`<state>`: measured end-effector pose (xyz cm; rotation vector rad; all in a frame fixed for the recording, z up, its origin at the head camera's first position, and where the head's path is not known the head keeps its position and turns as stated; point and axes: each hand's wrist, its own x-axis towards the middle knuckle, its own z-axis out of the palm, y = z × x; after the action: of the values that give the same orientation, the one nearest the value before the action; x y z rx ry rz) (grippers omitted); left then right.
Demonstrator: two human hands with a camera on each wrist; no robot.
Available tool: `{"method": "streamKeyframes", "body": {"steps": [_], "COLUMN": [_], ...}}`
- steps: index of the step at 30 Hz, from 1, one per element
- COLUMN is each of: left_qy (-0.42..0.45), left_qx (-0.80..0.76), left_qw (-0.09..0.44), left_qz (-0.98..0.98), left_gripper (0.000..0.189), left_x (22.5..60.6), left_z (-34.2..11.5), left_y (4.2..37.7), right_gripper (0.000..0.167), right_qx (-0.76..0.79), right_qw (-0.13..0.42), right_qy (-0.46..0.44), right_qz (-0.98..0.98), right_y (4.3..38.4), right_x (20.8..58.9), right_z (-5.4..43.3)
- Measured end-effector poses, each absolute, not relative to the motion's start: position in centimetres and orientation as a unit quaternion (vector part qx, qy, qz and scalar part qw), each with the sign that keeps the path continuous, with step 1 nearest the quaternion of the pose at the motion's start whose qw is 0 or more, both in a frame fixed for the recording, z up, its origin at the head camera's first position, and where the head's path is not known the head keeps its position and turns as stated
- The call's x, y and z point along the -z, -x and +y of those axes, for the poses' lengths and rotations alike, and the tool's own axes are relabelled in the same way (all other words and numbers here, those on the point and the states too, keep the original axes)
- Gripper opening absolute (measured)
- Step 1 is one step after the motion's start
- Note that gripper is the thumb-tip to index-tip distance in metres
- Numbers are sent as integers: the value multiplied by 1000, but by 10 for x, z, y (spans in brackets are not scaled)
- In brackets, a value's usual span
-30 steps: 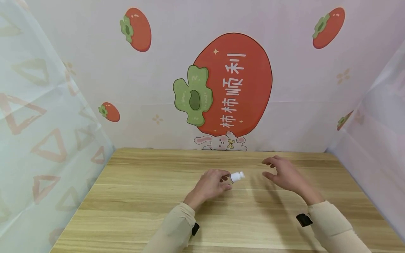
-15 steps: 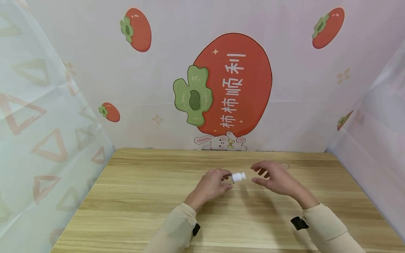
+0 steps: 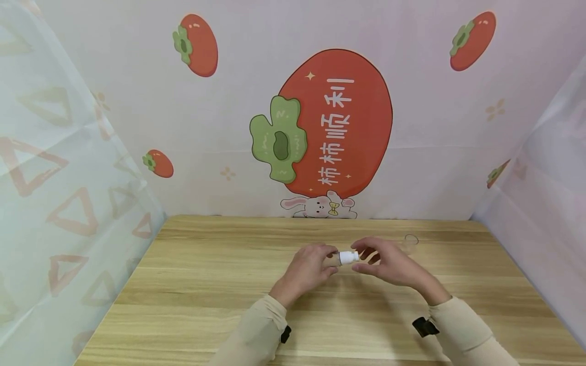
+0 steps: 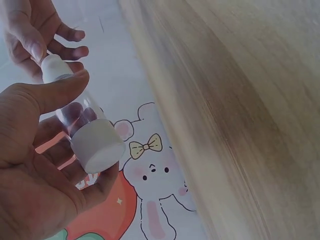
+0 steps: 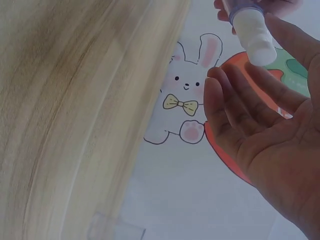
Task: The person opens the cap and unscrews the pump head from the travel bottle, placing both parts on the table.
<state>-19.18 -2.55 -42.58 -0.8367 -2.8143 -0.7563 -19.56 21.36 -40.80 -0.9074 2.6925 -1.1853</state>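
A small clear bottle [image 4: 85, 107] has a white pump top [image 3: 349, 257] and a white base [image 4: 97, 145]. My left hand [image 3: 305, 267] grips the bottle's clear body between thumb and fingers, lying on its side above the table with the top pointing right. My right hand [image 3: 386, 262] is at the white top, thumb and fingers apart and loosely bent on either side of it. In the right wrist view a gap shows between the top [image 5: 255, 40] and the right fingertips [image 5: 215, 80]. Contact with the thumb is unclear.
A clear cap-like piece [image 3: 410, 243] stands on the wooden table [image 3: 206, 284] behind my right hand. The printed back sheet [image 3: 220, 127] rises at the table's far edge, with sheets on both sides.
My right hand has moved left to the bottle's white top, and the clear piece behind it has come into view. My left hand has shifted slightly right with the bottle.
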Motion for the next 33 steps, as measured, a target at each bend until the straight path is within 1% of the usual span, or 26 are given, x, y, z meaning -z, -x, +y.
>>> {"method": "streamKeyframes", "body": {"steps": [8,15,19,26,33], "left_qy": [289,298,304,310,312], "left_qx": [221,209,209,206,214], "left_qw": [96,118,127,137,136], "left_qz": [-927,-924,-921,-918,-916], "left_gripper": [35,36,38,41,38], "left_x": [425,426,425,423,421], "left_z": [-22,-22,-23,-26,-27], "left_y": [189,189,189,190,190], "right_gripper": [40,25,21,22,23], "right_qx": [407,418,444,486,511], "right_qw": [58,54,56,80,91], "right_qy": [294,288,281,254,237], "right_qz": [863,860,849,833,821], "right_y": [197,198,199,199,197], "right_x": [411,413,416,416,414], "right_z": [207,203,203,203,200]}}
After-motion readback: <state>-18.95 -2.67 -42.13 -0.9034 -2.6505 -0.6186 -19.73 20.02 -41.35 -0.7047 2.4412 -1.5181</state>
